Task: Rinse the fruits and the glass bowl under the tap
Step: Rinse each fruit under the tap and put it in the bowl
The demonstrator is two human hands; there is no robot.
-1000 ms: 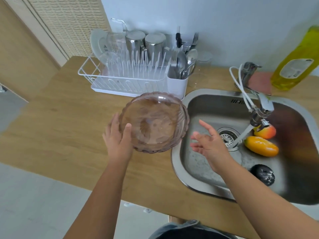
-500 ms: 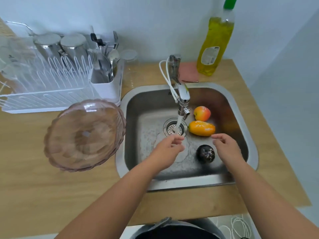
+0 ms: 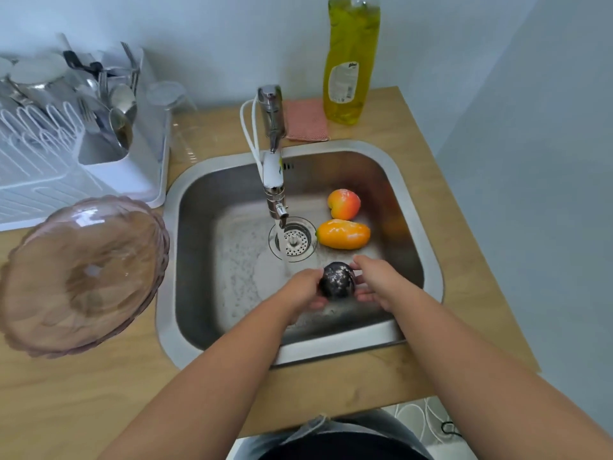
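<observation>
Looking down through the head camera, you see your two hands meeting low in the sink (image 3: 428, 234), at about six o'clock from the drain (image 3: 294, 240). Between them sits the dark round fruit (image 3: 337, 280), speckled with water drops. Your left hand (image 3: 303, 290) cups it from its nine o'clock side, fingers curled under and around it. Your right hand (image 3: 373, 283) closes on it from three o'clock, one finger over the top and the thumb below. So both hands grip that one fruit, with no gap showing between skin and fruit.

From the tap (image 3: 273, 167) a stream of water (image 3: 281, 245) falls beside the drain, landing at roughly eleven o'clock from the dark fruit; the fruit is near it, not under it.

Also in the basin: the orange fruit (image 3: 343, 234) lies at three o'clock from the drain, and the red-yellow fruit (image 3: 344, 204) sits just beyond it at twelve o'clock, the two just beside each other. Both are well apart from your hands.

Out on the wooden counter (image 3: 83, 403), at nine o'clock from the sink, the glass bowl (image 3: 79, 277) rests tilted, with nothing in it. Behind it, the white dish rack (image 3: 43, 171) holds a caddy of cutlery (image 3: 112, 104). At twelve o'clock from the sink stand a yellow soap bottle (image 3: 350, 61) and a pink sponge cloth (image 3: 306, 121).
</observation>
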